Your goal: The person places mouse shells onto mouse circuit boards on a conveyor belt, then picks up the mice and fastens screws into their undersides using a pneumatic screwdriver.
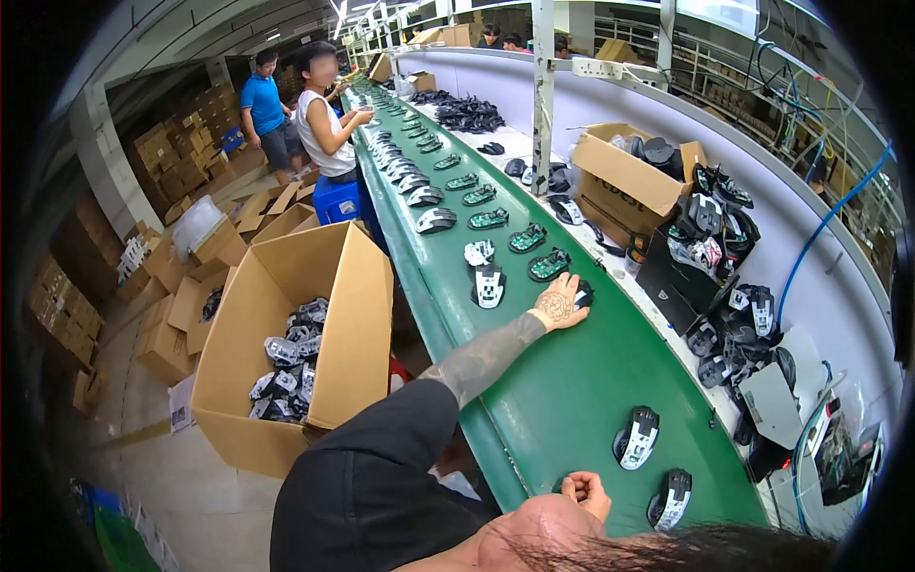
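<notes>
My left hand (560, 303) reaches across the green conveyor belt (572, 400), its fingers closed around a dark computer mouse part (584, 292) that they mostly cover. Just beyond it is an open mouse base with a green circuit board (549, 264). Left of that hand lies a white-and-black mouse shell (488, 286). Close to my body, my right hand (587, 494) is held over the belt with its fingers curled together; whatever may be in them is hidden. To its right rest two black-and-white mouse shells, one farther (637, 438) and one nearer (671, 499).
A cardboard box (357, 324) of mouse shells stands left of the belt. Rows of mouse parts run up the belt toward a seated person (326, 124); another person (265, 114) stands behind. Along the right ledge are a parts box (624, 181), a metal post (542, 95) and piled shells (734, 348).
</notes>
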`<act>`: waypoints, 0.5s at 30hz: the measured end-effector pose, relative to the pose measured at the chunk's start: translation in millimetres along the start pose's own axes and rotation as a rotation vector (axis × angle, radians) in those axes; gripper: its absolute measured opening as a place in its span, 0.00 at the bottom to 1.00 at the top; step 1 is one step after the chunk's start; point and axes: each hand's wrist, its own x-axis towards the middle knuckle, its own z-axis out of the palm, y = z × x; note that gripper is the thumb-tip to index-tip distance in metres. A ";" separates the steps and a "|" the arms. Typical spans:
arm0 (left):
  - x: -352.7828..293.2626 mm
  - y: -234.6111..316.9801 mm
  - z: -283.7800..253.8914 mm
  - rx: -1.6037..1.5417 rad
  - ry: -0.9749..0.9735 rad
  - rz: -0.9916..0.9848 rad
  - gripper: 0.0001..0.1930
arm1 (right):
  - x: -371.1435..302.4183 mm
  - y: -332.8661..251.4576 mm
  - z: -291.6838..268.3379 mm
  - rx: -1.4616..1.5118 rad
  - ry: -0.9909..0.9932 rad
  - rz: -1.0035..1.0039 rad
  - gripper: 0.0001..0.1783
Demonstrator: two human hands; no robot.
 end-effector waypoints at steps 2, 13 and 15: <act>1.1 -3.8 4.4 -0.033 0.116 0.037 0.38 | 2.6 -4.4 1.2 -0.007 -0.021 -0.002 0.07; -70.4 59.0 -48.1 -0.068 -0.078 0.333 0.38 | -6.6 -7.0 0.8 0.019 0.017 0.015 0.06; -74.6 72.7 -27.4 -0.149 -0.073 0.299 0.34 | -5.2 -3.5 -2.2 -0.002 0.028 0.075 0.06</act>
